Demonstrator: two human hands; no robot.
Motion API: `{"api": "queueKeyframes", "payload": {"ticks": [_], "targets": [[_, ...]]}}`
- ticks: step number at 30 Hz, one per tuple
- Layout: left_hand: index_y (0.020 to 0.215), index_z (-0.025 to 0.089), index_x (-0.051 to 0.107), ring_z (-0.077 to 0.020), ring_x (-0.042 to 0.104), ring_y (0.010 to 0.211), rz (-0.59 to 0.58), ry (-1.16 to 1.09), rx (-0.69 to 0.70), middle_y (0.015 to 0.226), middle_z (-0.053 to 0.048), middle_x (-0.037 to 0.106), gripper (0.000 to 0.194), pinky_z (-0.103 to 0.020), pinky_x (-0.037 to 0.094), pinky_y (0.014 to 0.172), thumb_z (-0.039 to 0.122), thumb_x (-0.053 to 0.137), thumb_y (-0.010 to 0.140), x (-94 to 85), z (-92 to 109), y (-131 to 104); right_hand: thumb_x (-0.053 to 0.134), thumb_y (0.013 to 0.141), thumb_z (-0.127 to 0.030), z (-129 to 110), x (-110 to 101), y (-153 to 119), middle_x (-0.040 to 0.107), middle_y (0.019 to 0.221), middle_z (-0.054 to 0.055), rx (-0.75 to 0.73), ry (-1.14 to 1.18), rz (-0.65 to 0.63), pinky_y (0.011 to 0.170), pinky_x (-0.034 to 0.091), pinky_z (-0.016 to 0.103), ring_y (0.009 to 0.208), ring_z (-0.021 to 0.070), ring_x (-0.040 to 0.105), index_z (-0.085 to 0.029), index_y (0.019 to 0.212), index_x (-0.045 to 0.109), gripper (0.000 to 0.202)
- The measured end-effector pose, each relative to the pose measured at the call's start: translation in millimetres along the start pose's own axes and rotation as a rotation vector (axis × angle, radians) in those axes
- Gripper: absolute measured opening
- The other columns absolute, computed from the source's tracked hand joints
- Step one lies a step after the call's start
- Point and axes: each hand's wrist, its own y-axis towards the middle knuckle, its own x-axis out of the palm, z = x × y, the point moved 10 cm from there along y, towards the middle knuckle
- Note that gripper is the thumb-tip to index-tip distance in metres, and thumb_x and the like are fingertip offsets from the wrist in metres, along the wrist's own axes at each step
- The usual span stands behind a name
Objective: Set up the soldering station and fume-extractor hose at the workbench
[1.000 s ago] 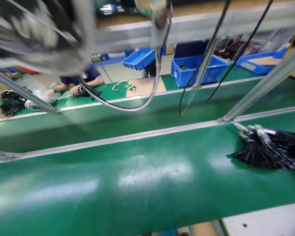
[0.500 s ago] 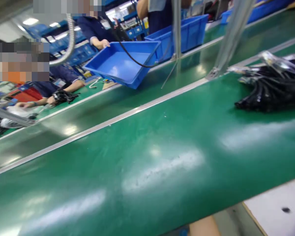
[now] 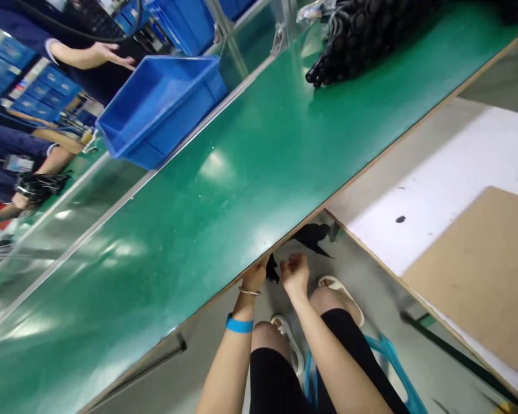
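Down below the near edge of the green tabletop [image 3: 224,190], both hands meet over a small black piece [image 3: 271,270]. Left hand [image 3: 254,276] reaches up to that edge, its grip closed around the left side of the black piece; a thin bangle and a blue wristband [image 3: 239,325] circle its wrist. Right hand [image 3: 296,271] sits just beside it, fingers curled loosely inward next to the same piece; whether this grip actually pinches it cannot be told, since the piece is small and partly hidden. The piece lies between the two hands, right under the tabletop's edge.

Beneath the hands show the person's knees in black shorts and feet in pale sandals [image 3: 341,293] on the grey floor. A dark scrap [image 3: 313,237] lies on the floor just under the tabletop's edge, to the right of the hands.

On the tabletop, far from the hands at its upper right, rests a bundle of black cables [image 3: 354,40]. Beyond the tabletop's far rail stands a blue bin [image 3: 164,109], with another person's hand [image 3: 101,54] above it. Right of the tabletop lie a white board [image 3: 449,178] and a brown panel [image 3: 479,270].
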Motion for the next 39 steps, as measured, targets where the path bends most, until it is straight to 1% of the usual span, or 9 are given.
{"api": "queueKeyframes", "payload": {"ticks": [6, 10, 14, 20, 25, 27, 31, 35, 39], "targets": [[0.114, 0.008, 0.051, -0.0209, 0.054, 0.105, -0.054, -0.206, -0.034, 0.109, -0.011, 0.059, 0.054, -0.032, 0.041, 0.096, 0.037, 0.056, 0.069, 10.8, 22.3, -21.7, 0.052, 0.076, -0.032, -117.0, -17.9, -37.4, 0.054, 0.099, 0.010, -0.910, -0.249, 0.064, 0.075, 0.046, 0.022, 0.081, 0.0093, 0.053, -0.005, 0.112, 0.056, 0.046], [0.099, 0.006, 0.056, -0.0217, 0.056, 0.090, -0.031, -0.239, -0.101, 0.094, -0.011, 0.061, 0.048, -0.032, 0.044, 0.083, 0.037, 0.058, 0.063, 7.4, 31.6, -29.5, 0.054, 0.070, -0.034, -127.5, 1.4, -21.4, 0.055, 0.106, 0.012, -1.100, -0.463, 0.023, 0.085, 0.043, 0.041, 0.096, 0.0225, 0.048, -0.008, 0.105, 0.062, 0.044], [0.107, 0.006, 0.058, -0.0225, 0.057, 0.098, -0.037, -0.344, -0.148, 0.104, -0.012, 0.062, 0.058, -0.031, 0.044, 0.087, 0.041, 0.058, 0.060, -2.2, 33.0, -28.4, 0.053, 0.074, -0.022, -133.1, 2.7, -25.7, 0.057, 0.092, 0.006, -1.234, -0.403, -0.029, 0.076, 0.042, 0.031, 0.084, 0.0162, 0.046, -0.011, 0.092, 0.060, 0.021], [0.103, 0.011, 0.063, -0.0254, 0.052, 0.108, 0.318, -0.092, -0.234, 0.110, -0.011, 0.060, 0.053, -0.036, 0.034, 0.099, 0.044, 0.053, 0.063, -34.6, 37.7, -55.2, 0.051, 0.083, -0.024, -118.8, -10.4, -83.0, 0.050, 0.101, 0.013, -1.453, -0.572, 0.218, 0.083, 0.038, 0.037, 0.096, 0.0224, 0.041, -0.009, 0.088, 0.056, 0.017], [0.131, 0.008, 0.048, -0.0290, 0.032, 0.129, 0.303, 0.386, -0.429, 0.136, -0.014, 0.041, 0.074, -0.040, 0.020, 0.108, 0.054, 0.061, 0.073, -19.8, 61.4, -69.4, 0.042, 0.085, -0.024, -84.2, 3.1, -99.8, 0.051, 0.098, 0.014, -1.481, -0.636, 0.286, 0.066, 0.044, 0.026, 0.083, 0.0184, 0.047, -0.009, 0.100, 0.058, 0.027], [0.123, 0.006, 0.054, -0.0285, 0.045, 0.119, 0.274, 0.369, -0.418, 0.123, -0.015, 0.053, 0.060, -0.037, 0.030, 0.102, 0.048, 0.059, 0.080, -19.1, 62.7, -59.2, 0.044, 0.082, -0.024, -81.0, 6.7, -86.7, 0.054, 0.099, 0.012, -1.302, -0.578, 0.081, 0.068, 0.048, 0.023, 0.086, 0.0160, 0.055, -0.010, 0.100, 0.059, 0.027], [0.109, 0.004, 0.062, -0.0312, 0.049, 0.113, 0.304, 0.396, -0.349, 0.113, -0.016, 0.058, 0.031, -0.041, 0.029, 0.100, 0.016, 0.053, 0.082, -31.0, 41.3, -48.6, 0.035, 0.083, -0.032, -65.2, 22.3, -45.6, 0.057, 0.068, 0.004, -0.556, -0.618, -0.579, 0.062, 0.047, 0.028, 0.056, 0.0137, 0.053, -0.014, 0.098, 0.059, 0.033], [0.080, 0.011, 0.064, -0.0149, 0.058, 0.085, 0.216, 0.284, -0.268, 0.083, -0.003, 0.064, 0.022, -0.025, 0.039, 0.083, 0.002, 0.044, 0.078, -15.7, 8.8, -61.2, 0.047, 0.075, -0.033, -132.1, 2.0, -1.8, 0.055, 0.112, 0.014, -0.708, -0.618, -0.245, 0.102, 0.033, 0.041, 0.111, 0.0259, 0.046, -0.005, 0.108, 0.060, 0.045], [0.077, 0.009, 0.060, -0.0109, 0.056, 0.075, 0.320, 0.155, -0.230, 0.078, -0.004, 0.061, 0.019, -0.021, 0.041, 0.072, -0.001, 0.044, 0.076, -13.6, -0.9, -63.4, 0.056, 0.066, -0.026, -133.1, 53.6, 35.1, 0.050, 0.123, 0.017, -0.751, -0.585, -0.377, 0.108, 0.017, 0.053, 0.126, 0.0327, 0.033, -0.005, 0.108, 0.063, 0.048]]}}
